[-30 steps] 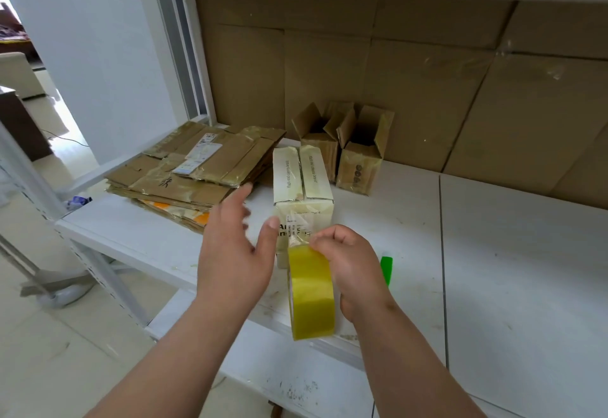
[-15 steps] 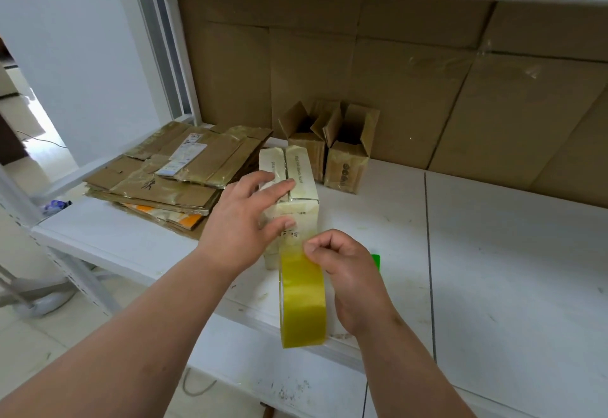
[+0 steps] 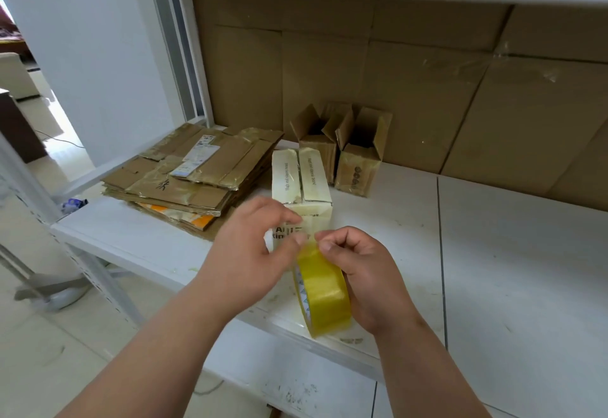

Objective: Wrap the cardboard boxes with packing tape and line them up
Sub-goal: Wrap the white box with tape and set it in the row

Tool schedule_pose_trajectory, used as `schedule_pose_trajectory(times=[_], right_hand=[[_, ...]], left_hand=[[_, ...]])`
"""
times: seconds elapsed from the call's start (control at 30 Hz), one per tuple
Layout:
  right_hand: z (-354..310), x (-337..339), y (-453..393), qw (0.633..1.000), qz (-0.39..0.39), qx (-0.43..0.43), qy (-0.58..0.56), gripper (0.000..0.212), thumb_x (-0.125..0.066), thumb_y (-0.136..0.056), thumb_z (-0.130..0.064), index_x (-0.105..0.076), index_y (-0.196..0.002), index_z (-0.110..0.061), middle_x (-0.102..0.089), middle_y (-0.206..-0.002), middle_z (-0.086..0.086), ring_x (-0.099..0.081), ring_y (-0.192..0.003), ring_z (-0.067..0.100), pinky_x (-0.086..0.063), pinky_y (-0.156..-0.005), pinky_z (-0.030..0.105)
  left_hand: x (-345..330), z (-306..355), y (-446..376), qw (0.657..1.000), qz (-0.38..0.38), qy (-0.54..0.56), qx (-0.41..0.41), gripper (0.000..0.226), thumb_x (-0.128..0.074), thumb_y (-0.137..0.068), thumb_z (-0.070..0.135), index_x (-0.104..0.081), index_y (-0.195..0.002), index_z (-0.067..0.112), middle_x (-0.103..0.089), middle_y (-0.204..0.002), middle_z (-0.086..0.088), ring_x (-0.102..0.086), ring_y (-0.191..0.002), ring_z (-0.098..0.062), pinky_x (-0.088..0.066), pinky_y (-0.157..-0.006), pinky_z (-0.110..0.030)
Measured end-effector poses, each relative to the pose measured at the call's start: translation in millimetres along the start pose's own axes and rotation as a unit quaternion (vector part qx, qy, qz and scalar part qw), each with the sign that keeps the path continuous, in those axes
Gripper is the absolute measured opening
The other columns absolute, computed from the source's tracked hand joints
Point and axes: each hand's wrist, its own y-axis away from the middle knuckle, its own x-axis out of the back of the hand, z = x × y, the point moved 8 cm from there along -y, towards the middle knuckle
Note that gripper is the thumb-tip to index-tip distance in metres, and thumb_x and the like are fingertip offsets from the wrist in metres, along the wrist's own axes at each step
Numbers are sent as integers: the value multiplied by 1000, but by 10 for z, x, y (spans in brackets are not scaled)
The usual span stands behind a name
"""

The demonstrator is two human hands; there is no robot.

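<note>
Tape roll held in front of the pale box at the shelf's near edge.

I see the yellow tape roll (image 3: 324, 292) gripped in my right hand (image 3: 368, 279), fingers curled round its far side, thumb and forefinger closed at its top. My left hand (image 3: 250, 253) meets it there, thumb and fingertips pinched together at the roll's upper edge; whether they hold a loose tape end I cannot tell. Just behind stands the pale taped box (image 3: 301, 187) on the white shelf (image 3: 493, 269). Its top flaps read "High end express brand"; the front print is mostly hidden by my fingers, only "Al" and "kin" legible. Two open brown boxes (image 3: 342, 151) stand behind it, one marked with dark ovals. Flattened cartons (image 3: 194, 171) lie left, their labels too small to read.
</note>
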Motion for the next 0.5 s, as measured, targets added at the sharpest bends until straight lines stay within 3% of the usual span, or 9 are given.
schedule_pose_trajectory(times=[0.07, 0.2, 0.37, 0.5], right_hand=[[-42, -8, 2, 1000, -6, 11, 5, 7, -70, -72, -30, -72, -74, -24, -73, -102, -3, -66, -105, 35, -48, -96, 62], [-131, -34, 42, 997, -18, 32, 63, 7, -70, -84, -24, -73, -78, -26, -73, -100, -8, -67, -101, 26, -51, -96, 57], [-177, 34, 71, 992, -21, 37, 115, 17, -70, -87, -15, -73, -74, -24, -71, -101, -14, -66, -97, 9, -52, -95, 41], [-168, 90, 100, 989, -21, 35, 142, 14, -72, -86, -20, -75, -74, -26, -69, -103, -16, -64, -100, 6, -48, -92, 32]], left_hand=[[-154, 27, 49, 996, -70, 11, 51, 16, -73, -83, 40, -68, -97, 33, -64, -97, 16, -58, -95, 0, -45, -79, -13], [-196, 36, 60, 990, -82, -30, 114, 12, -76, -83, 35, -69, -92, 31, -66, -90, 16, -61, -88, -2, -53, -80, -33], [-241, 64, 65, 979, -130, -62, 144, 13, -74, -83, 39, -66, -92, 32, -66, -89, 16, -60, -86, 2, -44, -68, -15], [-255, 103, 57, 974, -145, -87, 148, 8, -71, -87, 35, -68, -84, 29, -67, -86, 13, -61, -82, -1, -41, -61, -13]])
